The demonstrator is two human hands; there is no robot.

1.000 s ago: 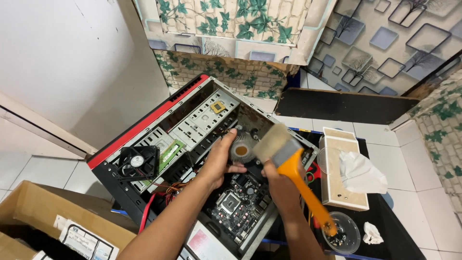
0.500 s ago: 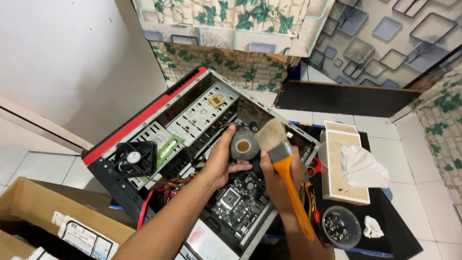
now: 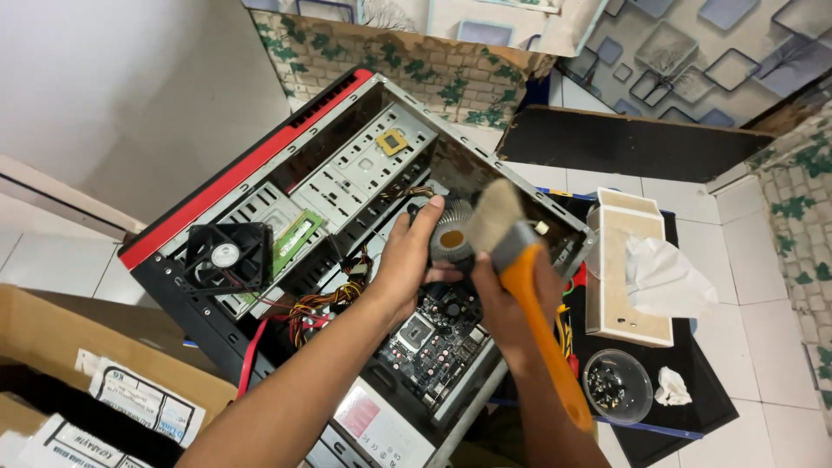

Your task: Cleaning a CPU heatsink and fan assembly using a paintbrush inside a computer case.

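Cardboard box (image 3: pixel 52 347) sits nearest, at the lower left, with a labelled packet (image 3: pixel 143 400) on it. Beside it lies an open computer case (image 3: pixel 260 173) with a red edge; its motherboard (image 3: pixel 433 334) shows between the person's forearms. The left hand (image 3: pixel 412 256) curls around a round heatsink (image 3: pixel 451 238) held just above the board, fingers over its far rim. The right hand (image 3: pixel 507 299) is clenched on the orange handle of a paintbrush (image 3: pixel 520 260) (bristles resting against the heatsink). A loose black fan (image 3: pixel 227 256) lies on the case's drive bays. To the right, a clear bowl (image 3: pixel 617 386) of screws and a tissue box (image 3: pixel 628 260) rest on a black mat (image 3: pixel 693 407).
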